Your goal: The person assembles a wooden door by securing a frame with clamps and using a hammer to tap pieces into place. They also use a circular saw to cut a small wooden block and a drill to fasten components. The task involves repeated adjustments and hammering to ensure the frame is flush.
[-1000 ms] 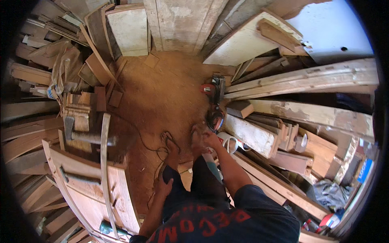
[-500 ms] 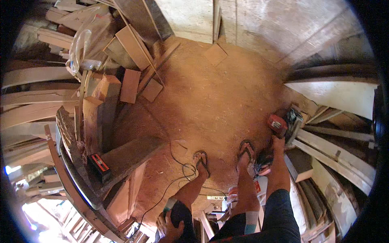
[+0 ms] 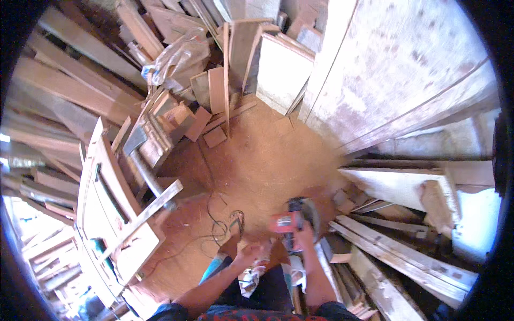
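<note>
My right hand (image 3: 304, 237) grips a red and black power tool (image 3: 292, 222) with a curved grey edge, held low in front of my right leg. Its exact kind is too blurred to tell. My left hand (image 3: 250, 253) is at the lower middle, beside my left knee and to the left of the tool. The fingers look bent but are smeared, and anything in them cannot be made out. A pale crumpled thing (image 3: 249, 282) shows between my legs. Ahead of my sandalled left foot (image 3: 236, 221) lies the sawdust-covered floor (image 3: 267, 160).
A dark cable (image 3: 214, 227) coils beside my left foot. To the left, a narrow wooden strip (image 3: 144, 218) and a long-handled tool with a flat metal head (image 3: 136, 140) rest near a pale board (image 3: 101, 187). Stacked planks (image 3: 396, 254) line the right; boards (image 3: 284, 69) lean ahead.
The view has turned right. My right hand has brought the power tool inward from the far right to before my legs. My left hand has left my left thigh and moved forward to the middle.
</note>
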Demonstrator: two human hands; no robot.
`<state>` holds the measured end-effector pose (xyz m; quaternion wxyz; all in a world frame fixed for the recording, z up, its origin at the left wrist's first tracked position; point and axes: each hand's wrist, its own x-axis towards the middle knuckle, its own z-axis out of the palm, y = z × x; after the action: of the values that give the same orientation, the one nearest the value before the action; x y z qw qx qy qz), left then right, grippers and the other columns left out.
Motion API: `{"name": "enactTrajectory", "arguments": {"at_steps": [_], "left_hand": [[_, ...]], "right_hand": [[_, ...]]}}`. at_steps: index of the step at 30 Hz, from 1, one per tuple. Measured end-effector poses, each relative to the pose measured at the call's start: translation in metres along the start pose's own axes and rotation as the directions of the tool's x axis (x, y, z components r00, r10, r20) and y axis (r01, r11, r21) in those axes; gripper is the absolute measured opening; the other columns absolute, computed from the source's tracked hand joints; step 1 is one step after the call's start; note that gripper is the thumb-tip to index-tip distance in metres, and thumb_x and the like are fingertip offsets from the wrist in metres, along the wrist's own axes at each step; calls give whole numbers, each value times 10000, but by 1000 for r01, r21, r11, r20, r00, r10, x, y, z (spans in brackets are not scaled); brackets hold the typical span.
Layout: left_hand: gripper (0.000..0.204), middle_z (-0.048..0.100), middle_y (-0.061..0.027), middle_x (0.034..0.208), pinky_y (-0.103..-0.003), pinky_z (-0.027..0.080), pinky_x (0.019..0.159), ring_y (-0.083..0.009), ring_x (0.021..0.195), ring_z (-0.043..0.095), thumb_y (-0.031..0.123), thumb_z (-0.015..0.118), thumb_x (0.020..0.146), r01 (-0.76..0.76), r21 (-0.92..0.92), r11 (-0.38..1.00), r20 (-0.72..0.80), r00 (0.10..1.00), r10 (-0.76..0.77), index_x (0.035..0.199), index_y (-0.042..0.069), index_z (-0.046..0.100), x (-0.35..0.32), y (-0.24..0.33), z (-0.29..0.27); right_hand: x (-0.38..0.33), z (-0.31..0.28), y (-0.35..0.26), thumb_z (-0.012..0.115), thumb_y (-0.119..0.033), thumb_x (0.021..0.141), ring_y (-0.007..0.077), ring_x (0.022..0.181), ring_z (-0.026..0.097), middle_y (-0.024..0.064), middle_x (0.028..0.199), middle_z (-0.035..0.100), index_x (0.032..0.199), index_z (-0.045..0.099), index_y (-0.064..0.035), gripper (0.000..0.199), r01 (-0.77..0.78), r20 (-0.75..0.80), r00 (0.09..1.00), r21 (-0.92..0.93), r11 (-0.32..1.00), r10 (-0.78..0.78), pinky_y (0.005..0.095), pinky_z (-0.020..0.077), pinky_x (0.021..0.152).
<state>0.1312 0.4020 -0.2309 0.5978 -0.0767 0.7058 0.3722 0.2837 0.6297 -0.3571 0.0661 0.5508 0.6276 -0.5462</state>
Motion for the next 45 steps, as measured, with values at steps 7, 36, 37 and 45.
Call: {"name": "enactTrajectory", "arguments": {"at_steps": [7, 36, 37, 45], "left_hand": [[666, 659, -190, 1192, -421, 508, 930, -296, 1078, 637, 443, 731, 880, 26, -246, 969, -375, 919, -120, 1320, -29, 568, -110, 147, 39], [642, 668, -317, 1104, -510, 519, 936, -454, 1062, 655, 290, 687, 780, -107, 337, 935, -223, 956, 189, 1367, 79, 535, -216, 46, -61], [656, 660, -324, 1122, -509, 516, 944, -458, 1078, 648, 287, 692, 775, -163, 273, 948, -267, 934, 238, 1373, 73, 526, -204, 34, -59], [690, 654, -314, 1157, -446, 502, 975, -404, 1130, 644, 186, 677, 753, -236, -62, 970, -505, 846, 173, 1357, -89, 492, -156, -16, -56]], "right_hand": [[-202, -10, -232, 670, -269, 859, 506, 1061, 615, 334, 1133, 626, 1322, 443, 24, 593, 538, 492, 763, -122, 834, -420, 534, 509, 896], [-214, 26, -284, 559, -48, 987, 213, 808, 677, 134, 953, 678, 1322, 512, -49, 338, -295, 719, 694, 325, 899, -32, 319, 561, 725], [-221, 19, -269, 579, -82, 999, 197, 768, 657, 116, 942, 667, 1324, 519, -54, 331, -269, 747, 663, 292, 918, -43, 312, 552, 692], [-272, -1, -291, 546, -154, 1033, 208, 945, 662, 101, 1027, 669, 1335, 509, -39, 325, -387, 871, 489, 170, 906, 45, 349, 545, 850]]}}
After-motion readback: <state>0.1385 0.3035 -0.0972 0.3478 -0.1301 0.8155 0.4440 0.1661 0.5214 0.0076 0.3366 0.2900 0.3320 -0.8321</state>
